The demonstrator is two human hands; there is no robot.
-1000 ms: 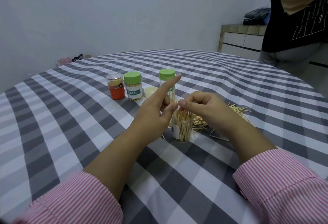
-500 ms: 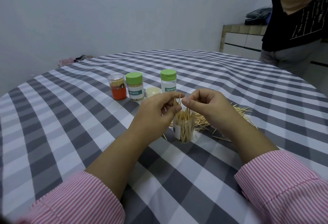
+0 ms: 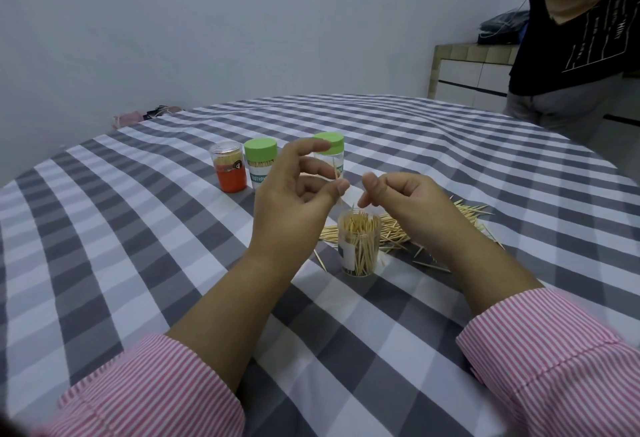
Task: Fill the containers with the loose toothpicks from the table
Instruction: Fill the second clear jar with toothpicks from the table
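Observation:
A clear open container (image 3: 360, 246), packed with upright toothpicks, stands on the checked tablecloth (image 3: 145, 263). Just above and left of it my left hand (image 3: 298, 201) pinches a single toothpick (image 3: 336, 178) between thumb and fingertip, held nearly upright. My right hand (image 3: 408, 204) hovers over the container's right side with curled fingers, and I see no toothpick in it. Loose toothpicks (image 3: 464, 211) lie in a heap behind and right of the container, partly hidden by my right hand.
Three closed containers stand in a row behind my left hand: an orange one (image 3: 230, 173) and two with green lids (image 3: 261, 166) (image 3: 332, 145). A person (image 3: 568, 55) stands at the table's far right edge, before a tiled counter (image 3: 464, 65).
My hands have drawn apart and lifted a little above the container. The toothpick that both hands held together is now in my left hand alone.

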